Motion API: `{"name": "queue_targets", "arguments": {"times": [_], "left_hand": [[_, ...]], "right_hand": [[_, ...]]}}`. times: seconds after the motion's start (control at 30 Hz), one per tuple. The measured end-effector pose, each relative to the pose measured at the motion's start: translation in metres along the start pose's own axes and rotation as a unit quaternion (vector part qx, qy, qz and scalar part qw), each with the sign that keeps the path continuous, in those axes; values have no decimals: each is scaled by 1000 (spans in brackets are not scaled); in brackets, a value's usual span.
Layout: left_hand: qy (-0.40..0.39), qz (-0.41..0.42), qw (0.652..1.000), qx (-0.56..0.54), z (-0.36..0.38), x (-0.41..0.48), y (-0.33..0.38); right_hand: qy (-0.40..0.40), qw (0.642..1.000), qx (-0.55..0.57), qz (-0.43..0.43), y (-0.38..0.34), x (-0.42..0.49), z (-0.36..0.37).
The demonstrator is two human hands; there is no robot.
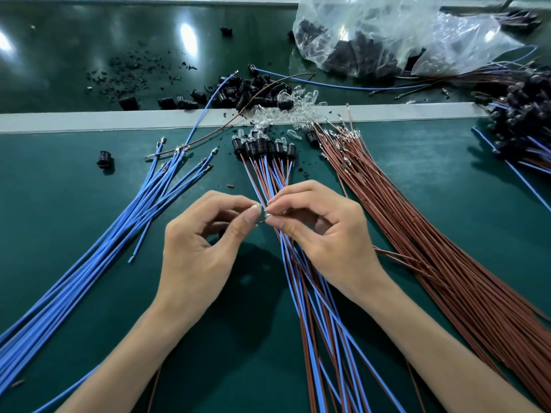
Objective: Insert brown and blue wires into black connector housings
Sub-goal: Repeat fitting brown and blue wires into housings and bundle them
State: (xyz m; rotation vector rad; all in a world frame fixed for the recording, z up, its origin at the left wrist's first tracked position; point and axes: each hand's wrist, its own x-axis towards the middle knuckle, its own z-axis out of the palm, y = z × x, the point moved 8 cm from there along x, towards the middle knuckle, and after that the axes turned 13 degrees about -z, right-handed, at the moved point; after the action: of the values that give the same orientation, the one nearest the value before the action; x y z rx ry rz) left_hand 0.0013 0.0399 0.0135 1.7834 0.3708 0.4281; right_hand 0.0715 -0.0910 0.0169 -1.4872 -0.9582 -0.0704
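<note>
My left hand [205,242] and my right hand [316,234] meet fingertip to fingertip at the centre of the green table. Between them they pinch a small metal wire terminal [266,215]; what else the left fingers hold is hidden. Under my hands lies a bundle of paired brown and blue wires [310,293] ending in black connector housings [259,146] with clear bulbs. Loose blue wires [113,234] fan out on the left. Loose brown wires [432,234] lie on the right.
A pale strip [89,122] crosses the table. Behind it lie loose black housings [238,93], clear bulbs [298,105] and black crumbs. A plastic bag [387,37] of black parts sits at the back right. Finished assemblies [524,120] pile at the right edge. One housing [105,159] lies alone on the left.
</note>
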Motion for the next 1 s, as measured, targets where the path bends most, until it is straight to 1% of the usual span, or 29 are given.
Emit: {"name": "queue_targets", "arguments": {"times": [0.1, 0.17, 0.33, 0.5, 0.6, 0.73, 0.8, 0.9, 1.0], "left_hand": [[1, -29, 999, -18, -1, 0, -5], [-5, -35, 999, -8, 1, -1, -5], [-44, -41, 998, 12, 9, -2, -3], [-88, -93, 991, -45, 14, -2, -8], [-107, -106, 987, -57, 16, -2, -9], [-142, -126, 979, -70, 17, -1, -7], [-157, -137, 975, -79, 16, 0, -8], [-173, -149, 970, -79, 15, 0, -8], [-179, -143, 971, -63, 15, 1, -7]], "right_hand": [[-5, 1000, -7, -23, -5, 1, 0], [-5, 999, -27, -39, -8, 1, 0], [4, 994, -79, -75, -14, 2, -4], [9, 990, -88, -107, -19, 1, -5], [11, 987, -99, -123, -21, 0, -6], [6, 975, -118, -188, -32, -2, -6], [-1, 971, -123, -206, -35, -3, -4], [-11, 967, -133, -215, -36, -2, -3], [-33, 969, -137, -202, -35, 1, -5]]}}
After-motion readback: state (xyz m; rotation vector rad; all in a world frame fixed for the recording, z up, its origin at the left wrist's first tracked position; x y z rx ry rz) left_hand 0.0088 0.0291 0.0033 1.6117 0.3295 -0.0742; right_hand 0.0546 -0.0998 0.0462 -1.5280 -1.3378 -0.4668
